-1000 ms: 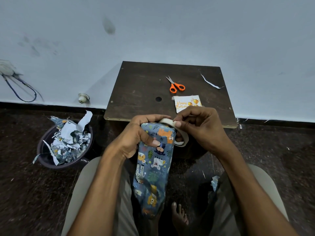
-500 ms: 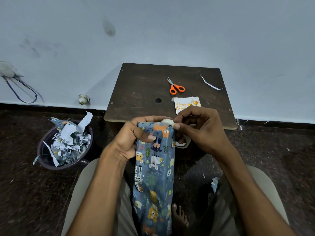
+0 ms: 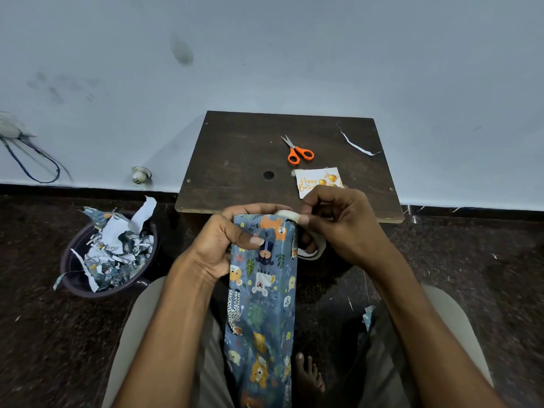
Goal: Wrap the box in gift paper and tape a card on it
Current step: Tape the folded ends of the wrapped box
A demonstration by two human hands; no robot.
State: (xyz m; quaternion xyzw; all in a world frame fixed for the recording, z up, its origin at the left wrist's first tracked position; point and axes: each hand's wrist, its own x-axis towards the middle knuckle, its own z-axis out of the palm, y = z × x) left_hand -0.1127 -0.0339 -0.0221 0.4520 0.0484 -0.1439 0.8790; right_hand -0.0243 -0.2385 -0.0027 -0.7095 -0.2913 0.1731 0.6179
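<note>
The box (image 3: 260,304), long and narrow, already covered in glossy blue animal-print gift paper, stands on end between the person's knees. It looks stiff and light; the slick paper could slide, so the firm top corners are probably the best hold. The left hand (image 3: 223,245) grips its upper end, thumb across the near face. The right hand (image 3: 338,225) pinches a pale strip of tape (image 3: 287,214) over the top edge, the roll (image 3: 312,250) hanging beneath. Farther off, on the dark matte counter (image 3: 235,160), lie a thin flat card (image 3: 316,182) and orange-handled scissors (image 3: 298,151). Left, a bin (image 3: 76,260) holds crumpled scraps.
</note>
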